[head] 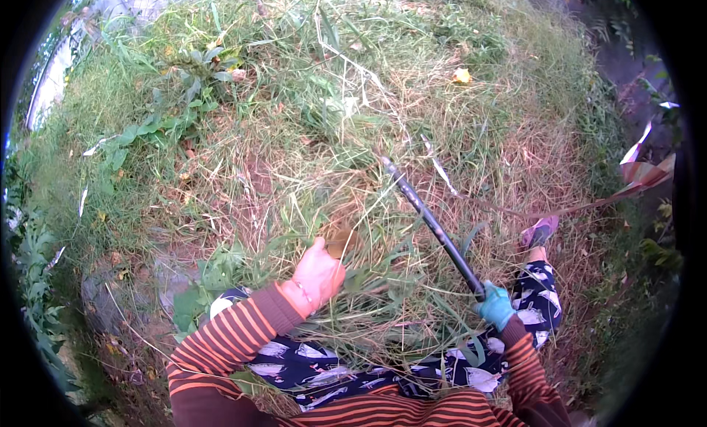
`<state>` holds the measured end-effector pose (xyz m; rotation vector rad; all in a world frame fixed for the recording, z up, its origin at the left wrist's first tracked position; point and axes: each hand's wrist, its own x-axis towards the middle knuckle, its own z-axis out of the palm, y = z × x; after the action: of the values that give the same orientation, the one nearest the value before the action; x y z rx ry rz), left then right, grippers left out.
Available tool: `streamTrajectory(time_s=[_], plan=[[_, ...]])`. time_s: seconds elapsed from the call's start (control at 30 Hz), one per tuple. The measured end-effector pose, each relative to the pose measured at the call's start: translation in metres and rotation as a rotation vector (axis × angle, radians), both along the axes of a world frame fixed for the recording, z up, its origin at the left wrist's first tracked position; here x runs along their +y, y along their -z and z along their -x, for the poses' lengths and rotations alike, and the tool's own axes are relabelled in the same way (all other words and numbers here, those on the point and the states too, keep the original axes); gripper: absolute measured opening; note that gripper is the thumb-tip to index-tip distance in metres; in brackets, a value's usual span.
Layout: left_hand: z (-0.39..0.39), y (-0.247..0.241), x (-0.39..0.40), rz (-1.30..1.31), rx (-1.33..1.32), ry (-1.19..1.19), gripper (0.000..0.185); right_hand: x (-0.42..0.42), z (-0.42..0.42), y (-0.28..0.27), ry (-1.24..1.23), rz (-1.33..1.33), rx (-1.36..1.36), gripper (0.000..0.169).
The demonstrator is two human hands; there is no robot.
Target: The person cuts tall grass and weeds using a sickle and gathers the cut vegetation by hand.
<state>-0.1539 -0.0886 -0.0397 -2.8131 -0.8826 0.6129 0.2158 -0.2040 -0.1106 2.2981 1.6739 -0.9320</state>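
Observation:
My bare left hand (316, 272) is closed at the left of a pile of cut grass (381, 316) lying over my lap; a brown leaf-like thing (341, 243) is at its fingertips, and whether the fingers grip it or some stems I cannot tell. My right hand (497, 305), in a teal glove, is wrapped around the lower end of a long dark handle (436, 228). The handle slants up and left over the grass, and its far end is hidden among the stems.
Long grass and dry stalks (248, 167) cover the ground. A broad-leaved vine (149, 129) grows at the left. A string with shiny strips (439, 165) crosses to a reddish foil piece (649, 176) at the right. My shoe (540, 231) rests at the right. A yellow thing (462, 76) lies farther off.

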Motion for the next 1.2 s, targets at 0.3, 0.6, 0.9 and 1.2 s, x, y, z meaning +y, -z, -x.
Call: streamTrajectory(time_s=[0.3,0.6,0.9,1.2], plan=[[-0.028,0.006,-0.047,-0.19,-0.037,0.219,0.008,-0.179,0.023,-0.078,0.459,-0.02,0.589,0.052],[-0.025,0.029,-0.048,-0.227,0.024,0.274,0.007,-0.046,0.02,-0.035,0.198,-0.285,0.495,0.048],[-0.044,0.019,-0.037,-0.557,0.374,0.523,0.044,0.119,0.085,0.053,0.385,-0.071,0.734,0.03],[-0.026,-0.024,-0.028,0.068,-0.264,0.059,0.023,-0.285,-0.015,-0.153,0.937,0.339,0.857,0.049]])
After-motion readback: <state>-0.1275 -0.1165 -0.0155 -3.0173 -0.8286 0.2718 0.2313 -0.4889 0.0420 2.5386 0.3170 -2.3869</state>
